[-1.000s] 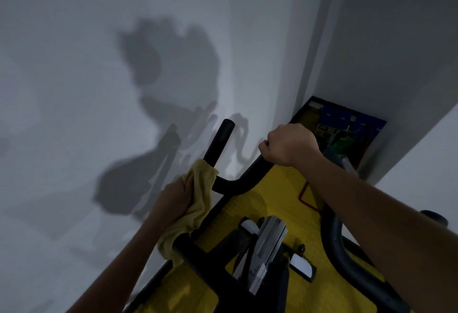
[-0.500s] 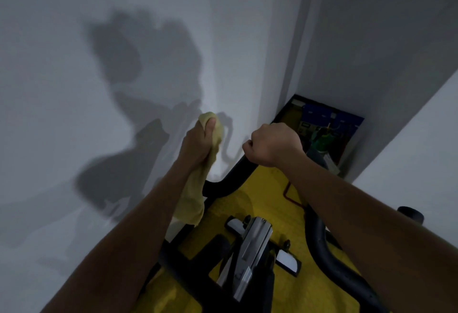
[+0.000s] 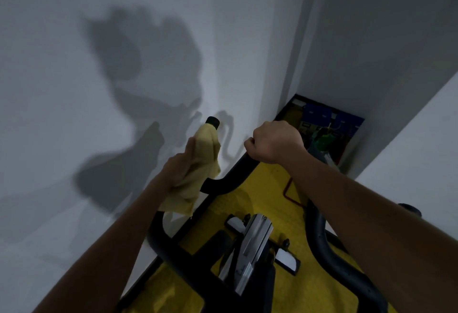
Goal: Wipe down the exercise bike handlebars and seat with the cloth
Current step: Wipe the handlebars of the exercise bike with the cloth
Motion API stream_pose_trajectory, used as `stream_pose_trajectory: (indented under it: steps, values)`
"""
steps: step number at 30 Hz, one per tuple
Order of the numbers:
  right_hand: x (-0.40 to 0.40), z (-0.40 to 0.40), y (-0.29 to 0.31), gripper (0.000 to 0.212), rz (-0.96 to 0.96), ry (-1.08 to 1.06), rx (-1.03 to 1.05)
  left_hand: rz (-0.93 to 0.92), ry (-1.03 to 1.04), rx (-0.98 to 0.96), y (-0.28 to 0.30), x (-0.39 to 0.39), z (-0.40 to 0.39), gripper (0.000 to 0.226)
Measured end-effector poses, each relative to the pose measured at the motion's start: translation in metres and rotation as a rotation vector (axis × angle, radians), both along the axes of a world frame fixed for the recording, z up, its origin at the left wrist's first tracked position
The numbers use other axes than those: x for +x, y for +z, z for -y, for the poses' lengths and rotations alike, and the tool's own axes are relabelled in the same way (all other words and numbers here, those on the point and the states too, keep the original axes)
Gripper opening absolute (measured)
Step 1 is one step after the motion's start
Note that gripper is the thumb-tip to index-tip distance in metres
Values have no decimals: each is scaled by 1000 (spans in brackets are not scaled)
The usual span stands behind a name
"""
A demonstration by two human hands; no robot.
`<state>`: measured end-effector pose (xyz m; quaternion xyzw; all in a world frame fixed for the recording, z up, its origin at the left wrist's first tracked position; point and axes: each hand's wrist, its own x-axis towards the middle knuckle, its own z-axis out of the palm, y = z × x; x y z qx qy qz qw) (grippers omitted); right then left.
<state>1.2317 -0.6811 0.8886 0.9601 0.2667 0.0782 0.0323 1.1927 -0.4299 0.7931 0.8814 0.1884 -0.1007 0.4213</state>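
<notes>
A: Where was the cloth [image 3: 195, 171]?

B: Wrapped round the left horn of the handlebars [image 3: 230, 176], at about ten o'clock from the silver stem [image 3: 252, 245]. The left hand [image 3: 182, 164] clasped it against the bar, with only the black end cap showing above the fabric.

A: And the right hand [image 3: 275, 143]?

B: Fisted round the front bar at twelve o'clock, apparently to steady the bike.

A: How would the cloth handle?

B: Soft and limp, I judged; its loose tail hung below the hand. The bar looked stiff and smooth, so a full wrap-round grasp suited it best.

A: Anything in the way?

B: The wall [image 3: 99, 89] stood close at nine o'clock, leaving little elbow room. A box of clutter [image 3: 329, 124] sat in the corner at one o'clock, clear of the work. The yellow mat [image 3: 267, 189] lay underneath. The seat was out of view.
</notes>
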Motion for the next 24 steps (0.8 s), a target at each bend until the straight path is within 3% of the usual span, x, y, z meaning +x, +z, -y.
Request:
stream_pose_trajectory:
  steps: [3, 5, 8, 11, 14, 21, 24]
  values:
    - [0, 0, -1, 55, 10, 3, 4, -66, -110, 204, -11, -32, -17, 81]
    - [0, 0, -1, 55, 12, 7, -5, 48, -82, 271, -23, -52, -26, 55]
    - [1, -2, -3, 55, 17, 3, -10, 71, 30, 207, -26, -63, -27, 59]
    - [1, -2, -2, 54, 23, 1, -8, 80, -13, 178, -15, -46, -15, 78]
    - [1, -3, -2, 52, 31, 5, -5, 153, -55, 124, -5, -23, 3, 76]
    - [0, -3, -1, 52, 36, -1, -6, 434, 77, 145, 15, 39, 36, 74]
    - [0, -2, -1, 53, 42, -4, -1, 435, 53, 80, 25, 50, 39, 79]
